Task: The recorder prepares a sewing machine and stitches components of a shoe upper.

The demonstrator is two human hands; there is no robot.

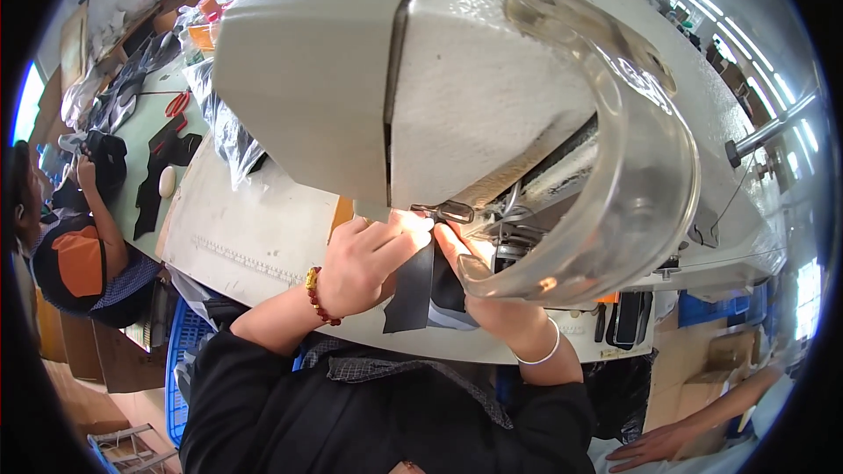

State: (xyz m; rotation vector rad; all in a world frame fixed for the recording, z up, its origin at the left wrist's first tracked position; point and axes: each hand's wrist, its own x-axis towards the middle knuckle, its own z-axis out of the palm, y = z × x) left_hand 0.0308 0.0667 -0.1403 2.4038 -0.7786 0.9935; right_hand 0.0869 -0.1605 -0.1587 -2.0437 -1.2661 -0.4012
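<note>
My left hand is closed, its fingertips pinching the upper end of a dark grey strip of material by the lit working spot of a large white sewing machine. From the other side, my right hand has its fingers on the same material, partly behind a clear curved plastic guard. A small dark looped metal part sits right above the fingertips. The strip hangs toward me over the pale worktable. The needle is hidden.
At the left a co-worker's arm reaches over a green table with red-handled scissors and dark cut pieces. A blue crate stands below. Dark tools lie at the table's right edge. Another person's hand shows lower right.
</note>
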